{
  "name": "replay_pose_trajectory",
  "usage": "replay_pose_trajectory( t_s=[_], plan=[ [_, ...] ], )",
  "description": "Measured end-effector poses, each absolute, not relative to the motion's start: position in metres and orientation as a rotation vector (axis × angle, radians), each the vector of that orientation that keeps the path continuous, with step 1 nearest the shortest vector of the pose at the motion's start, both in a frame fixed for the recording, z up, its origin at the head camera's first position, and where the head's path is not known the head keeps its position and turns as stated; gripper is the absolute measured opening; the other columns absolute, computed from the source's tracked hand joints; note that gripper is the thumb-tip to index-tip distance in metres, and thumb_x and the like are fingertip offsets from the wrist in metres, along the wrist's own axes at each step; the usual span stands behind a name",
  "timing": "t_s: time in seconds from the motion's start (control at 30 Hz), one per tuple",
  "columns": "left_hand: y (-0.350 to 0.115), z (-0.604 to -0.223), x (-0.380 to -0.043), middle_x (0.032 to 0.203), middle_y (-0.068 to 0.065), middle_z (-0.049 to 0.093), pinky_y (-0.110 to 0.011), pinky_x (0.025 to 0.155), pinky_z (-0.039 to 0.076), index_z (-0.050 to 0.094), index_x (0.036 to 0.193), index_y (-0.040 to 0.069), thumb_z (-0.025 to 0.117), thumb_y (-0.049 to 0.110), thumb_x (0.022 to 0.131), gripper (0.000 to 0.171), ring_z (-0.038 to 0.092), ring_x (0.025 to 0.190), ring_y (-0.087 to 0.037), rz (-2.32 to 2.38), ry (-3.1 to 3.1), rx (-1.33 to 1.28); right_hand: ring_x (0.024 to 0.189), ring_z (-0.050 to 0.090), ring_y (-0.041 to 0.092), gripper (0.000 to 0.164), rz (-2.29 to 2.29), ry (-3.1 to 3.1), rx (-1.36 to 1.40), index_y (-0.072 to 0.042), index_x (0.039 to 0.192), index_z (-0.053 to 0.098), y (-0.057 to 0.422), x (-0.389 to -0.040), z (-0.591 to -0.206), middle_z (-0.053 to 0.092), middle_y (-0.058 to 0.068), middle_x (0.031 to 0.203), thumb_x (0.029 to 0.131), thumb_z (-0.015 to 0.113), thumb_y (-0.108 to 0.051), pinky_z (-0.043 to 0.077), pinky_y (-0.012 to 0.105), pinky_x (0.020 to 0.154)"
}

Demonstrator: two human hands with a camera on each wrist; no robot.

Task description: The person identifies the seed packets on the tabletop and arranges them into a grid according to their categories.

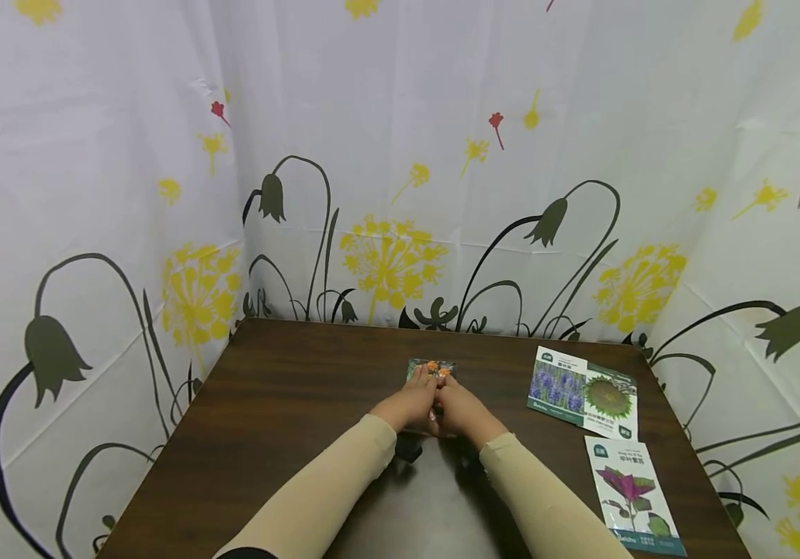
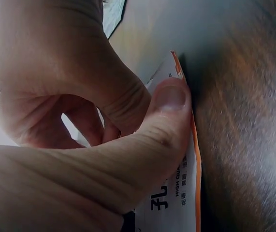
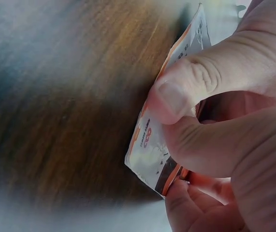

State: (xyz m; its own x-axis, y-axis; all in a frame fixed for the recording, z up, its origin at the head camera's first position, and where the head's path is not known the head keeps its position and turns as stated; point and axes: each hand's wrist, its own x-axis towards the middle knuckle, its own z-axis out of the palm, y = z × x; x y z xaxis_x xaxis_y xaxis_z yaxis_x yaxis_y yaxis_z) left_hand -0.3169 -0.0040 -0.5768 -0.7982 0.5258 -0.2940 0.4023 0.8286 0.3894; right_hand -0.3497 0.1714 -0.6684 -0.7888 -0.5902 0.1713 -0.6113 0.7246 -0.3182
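Observation:
A small seed packet, with orange flowers on its front and an orange-edged white side, is held by both hands just above the table. My left hand pinches it, fingers stretched over the flowered face. In the left wrist view its thumb presses flat near the packet's edge. My right hand meets the left one and pinches the packet too. Its thumb is bent in the right wrist view, the tip hidden behind the left thumb. Much of the packet's middle is covered by the hands.
On the right of the dark wooden table lie a packet with purple flower spikes and a sunflower packet, overlapping. Nearer sits a packet with a magenta flower. A flower-printed curtain encloses the table's back and sides.

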Motion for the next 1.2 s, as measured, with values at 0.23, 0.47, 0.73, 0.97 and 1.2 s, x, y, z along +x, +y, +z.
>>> replay_pose_trajectory(
  t_s=[0.23,0.47,0.73,0.97,1.2],
  plan=[
    [-0.009,-0.578,-0.317,0.180,-0.032,0.005,-0.052,0.139,0.015,0.022,0.173,0.000,0.082,0.054,0.094,0.113,0.002,0.171,-0.046,0.438,2.626,0.692,0.125,0.068,0.034,0.037,0.576,-2.904,0.935,-0.019,0.122,0.081,0.166,-0.361,-0.690,0.067,0.020,0.140,0.087,0.079,-0.029,0.062,0.051,0.098],
    [-0.016,-0.579,-0.324,0.180,-0.032,0.002,-0.052,0.139,0.016,0.020,0.173,-0.002,0.082,0.056,0.094,0.116,0.001,0.170,-0.047,0.479,2.613,0.668,0.137,0.063,0.036,0.037,0.583,-2.904,0.974,-0.020,0.124,0.080,0.159,-0.361,-0.674,0.068,0.019,0.145,0.089,0.079,-0.031,0.059,0.052,0.107],
    [-0.027,-0.577,-0.335,0.180,-0.031,0.002,-0.052,0.139,0.015,0.019,0.173,-0.003,0.080,0.039,0.097,0.106,0.000,0.171,-0.045,0.489,2.614,0.658,0.140,0.060,0.041,0.050,0.682,-2.905,1.012,-0.022,0.142,0.073,0.151,-0.379,-0.686,0.059,0.023,0.154,0.094,0.078,-0.033,0.057,0.056,0.110],
    [-0.035,-0.574,-0.339,0.181,-0.030,-0.001,-0.051,0.139,0.014,0.017,0.173,-0.003,0.089,0.042,0.092,0.117,-0.002,0.171,-0.043,0.471,2.614,0.578,0.163,0.028,0.053,0.065,1.110,-3.013,0.955,-0.013,0.161,0.057,0.144,-0.350,-0.631,0.038,0.027,0.173,0.097,0.070,-0.006,0.032,0.065,0.130],
    [-0.030,-0.572,-0.348,0.181,-0.031,0.002,-0.049,0.139,0.017,0.020,0.171,-0.005,0.092,0.047,0.087,0.123,0.001,0.171,-0.043,0.354,2.633,0.527,0.153,0.049,0.046,0.063,1.041,-3.018,0.818,0.000,0.147,0.067,0.134,-0.331,-0.594,0.052,0.026,0.162,0.085,0.075,0.012,0.043,0.058,0.125]
  ],
)
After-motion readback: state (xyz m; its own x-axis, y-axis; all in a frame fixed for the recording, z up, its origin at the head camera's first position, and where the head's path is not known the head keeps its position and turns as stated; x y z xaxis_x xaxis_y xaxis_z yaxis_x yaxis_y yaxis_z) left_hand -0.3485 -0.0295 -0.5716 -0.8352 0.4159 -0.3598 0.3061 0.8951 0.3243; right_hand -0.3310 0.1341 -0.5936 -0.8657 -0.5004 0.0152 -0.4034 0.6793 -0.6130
